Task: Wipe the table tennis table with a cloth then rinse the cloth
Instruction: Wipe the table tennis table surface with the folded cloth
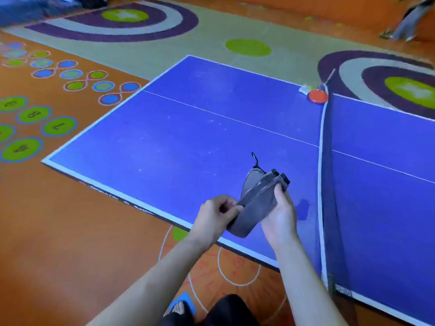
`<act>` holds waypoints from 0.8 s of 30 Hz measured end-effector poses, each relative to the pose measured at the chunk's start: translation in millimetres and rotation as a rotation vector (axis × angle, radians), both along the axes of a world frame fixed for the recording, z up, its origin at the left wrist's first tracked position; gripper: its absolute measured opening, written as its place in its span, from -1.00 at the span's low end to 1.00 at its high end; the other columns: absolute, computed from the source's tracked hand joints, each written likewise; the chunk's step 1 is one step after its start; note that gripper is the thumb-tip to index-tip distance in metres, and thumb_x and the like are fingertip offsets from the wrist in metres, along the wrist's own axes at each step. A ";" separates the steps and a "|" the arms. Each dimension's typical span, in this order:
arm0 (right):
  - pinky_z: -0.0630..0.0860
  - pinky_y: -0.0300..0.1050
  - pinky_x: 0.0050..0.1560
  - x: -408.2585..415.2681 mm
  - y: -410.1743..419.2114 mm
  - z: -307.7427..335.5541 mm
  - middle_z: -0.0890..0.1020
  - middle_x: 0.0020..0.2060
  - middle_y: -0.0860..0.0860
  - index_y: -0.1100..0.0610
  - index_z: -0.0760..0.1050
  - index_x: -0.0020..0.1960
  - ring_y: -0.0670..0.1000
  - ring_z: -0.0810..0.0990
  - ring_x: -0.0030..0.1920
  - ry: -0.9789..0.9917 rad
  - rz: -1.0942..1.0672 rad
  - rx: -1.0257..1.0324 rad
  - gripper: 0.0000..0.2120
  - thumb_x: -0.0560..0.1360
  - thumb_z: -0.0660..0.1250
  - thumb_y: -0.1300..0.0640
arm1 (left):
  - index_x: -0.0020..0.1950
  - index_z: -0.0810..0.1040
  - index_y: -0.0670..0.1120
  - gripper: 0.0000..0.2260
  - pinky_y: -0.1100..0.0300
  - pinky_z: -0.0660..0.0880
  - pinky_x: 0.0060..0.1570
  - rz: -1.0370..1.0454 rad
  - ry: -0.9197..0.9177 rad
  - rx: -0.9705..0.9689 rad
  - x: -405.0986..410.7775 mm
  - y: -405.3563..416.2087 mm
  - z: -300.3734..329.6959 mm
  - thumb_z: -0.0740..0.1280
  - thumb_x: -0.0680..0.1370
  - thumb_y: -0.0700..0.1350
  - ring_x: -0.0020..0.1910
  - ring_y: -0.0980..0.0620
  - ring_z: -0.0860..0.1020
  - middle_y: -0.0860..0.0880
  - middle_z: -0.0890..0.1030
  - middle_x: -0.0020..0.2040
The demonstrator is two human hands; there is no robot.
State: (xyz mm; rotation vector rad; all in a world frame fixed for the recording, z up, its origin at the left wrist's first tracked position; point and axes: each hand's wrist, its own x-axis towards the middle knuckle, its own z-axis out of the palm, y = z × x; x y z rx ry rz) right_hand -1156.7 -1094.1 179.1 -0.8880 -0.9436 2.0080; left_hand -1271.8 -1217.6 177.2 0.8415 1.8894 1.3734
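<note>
A blue table tennis table [188, 137] with white lines fills the middle of the view. Above its near edge I hold a folded grey cloth [255, 203] with dark trim between both hands. My left hand [215, 215] pinches the cloth's lower left corner. My right hand [280, 212] grips its right side, thumb on top. A small wet patch [302, 209] shows on the table just right of my right hand. Faint specks dot the blue surface.
The net [328, 184] runs across the table at the right. A red paddle [318, 96] and a small white item lie by the net's far end. Orange patterned floor surrounds the table. A person's legs [407, 22] show at the far right.
</note>
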 end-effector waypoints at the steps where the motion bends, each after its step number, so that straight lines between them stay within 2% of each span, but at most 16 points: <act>1: 0.53 0.08 0.24 4.8 0.8 0.3 0.70 0.21 0.12 0.16 0.55 0.35 0.12 0.66 0.23 0.024 -0.020 -0.018 -0.66 0.72 0.19 -0.01 | -0.20 0.57 -0.04 -0.84 0.31 0.42 -0.25 -0.041 -0.011 -0.005 1.6 6.5 -2.5 0.43 0.53 -0.02 -0.29 0.14 0.47 0.12 0.55 -0.31; 6: 0.48 0.12 0.32 42.8 14.3 -24.9 0.65 0.31 0.19 0.20 0.51 0.41 0.16 0.61 0.33 -0.034 -0.220 -0.089 -0.56 0.64 0.25 -0.02 | -0.21 0.57 -0.03 -0.86 0.33 0.43 -0.31 -0.193 -0.067 -0.049 17.8 38.3 -20.6 0.43 0.54 -0.07 -0.32 0.14 0.48 0.09 0.56 -0.32; 8: 0.48 0.12 0.32 52.6 20.9 -32.9 0.62 0.35 0.23 0.22 0.49 0.44 0.17 0.61 0.34 -0.077 -0.251 -0.106 -0.56 0.67 0.23 0.00 | -0.20 0.58 -0.03 -0.87 0.24 0.45 -0.29 -0.241 -0.078 -0.093 22.3 50.8 -29.0 0.43 0.53 -0.06 -0.31 0.12 0.48 0.01 0.59 -0.29; 11: 0.53 0.09 0.24 65.0 39.4 -43.5 0.62 0.34 0.26 0.22 0.51 0.41 0.16 0.65 0.26 -0.096 -0.294 -0.164 -0.54 0.62 0.26 -0.03 | -0.17 0.60 -0.05 -0.87 0.15 0.50 -0.19 -0.307 -0.059 -0.131 27.3 75.6 -38.1 0.43 0.54 -0.03 -0.25 0.12 0.53 -0.06 0.65 -0.20; 15: 0.53 0.05 0.28 79.6 75.0 -49.5 0.66 0.29 0.18 0.17 0.55 0.39 0.13 0.65 0.28 -0.124 -0.319 -0.169 -0.67 0.72 0.22 0.05 | -0.16 0.63 -0.04 -0.89 0.32 0.47 -0.24 -0.290 -0.088 -0.146 43.2 113.3 -40.8 0.40 0.57 -0.08 -0.28 0.16 0.54 0.07 0.64 -0.27; 17: 0.57 -0.01 0.17 87.3 95.1 -50.6 0.70 0.24 0.13 0.18 0.55 0.39 0.08 0.68 0.22 -0.142 -0.339 -0.161 -0.69 0.75 0.20 0.07 | -0.15 0.63 -0.01 -0.89 0.30 0.47 -0.21 -0.319 -0.101 -0.146 53.6 132.6 -42.5 0.40 0.57 -0.06 -0.26 0.16 0.54 0.10 0.63 -0.26; 19: 0.57 -0.04 0.11 93.8 114.2 -49.7 0.72 0.20 0.10 0.15 0.56 0.36 0.04 0.70 0.16 -0.148 -0.337 -0.152 -0.71 0.75 0.20 0.06 | -0.11 0.64 0.01 -0.91 0.23 0.50 -0.15 -0.333 -0.108 -0.155 62.5 151.3 -44.6 0.40 0.58 -0.05 -0.22 0.14 0.55 0.03 0.64 -0.21; 21: 0.57 -0.03 0.13 99.2 132.7 -50.6 0.73 0.18 0.08 0.14 0.57 0.33 0.02 0.70 0.15 -0.142 -0.320 -0.140 -0.73 0.76 0.19 0.07 | -0.08 0.64 0.00 -0.92 0.19 0.52 -0.12 -0.314 -0.109 -0.163 70.4 167.9 -46.2 0.38 0.59 -0.06 -0.20 0.12 0.55 -0.05 0.66 -0.14; 24: 0.58 -0.01 0.14 104.7 153.4 -56.1 0.72 0.19 0.09 0.16 0.47 0.38 0.04 0.70 0.18 -0.113 -0.304 -0.116 -0.74 0.75 0.22 0.09 | -0.08 0.64 -0.06 -0.90 0.24 0.49 -0.19 -0.283 -0.118 -0.173 79.8 185.3 -48.0 0.37 0.60 -0.10 -0.24 0.10 0.54 -0.02 0.65 -0.20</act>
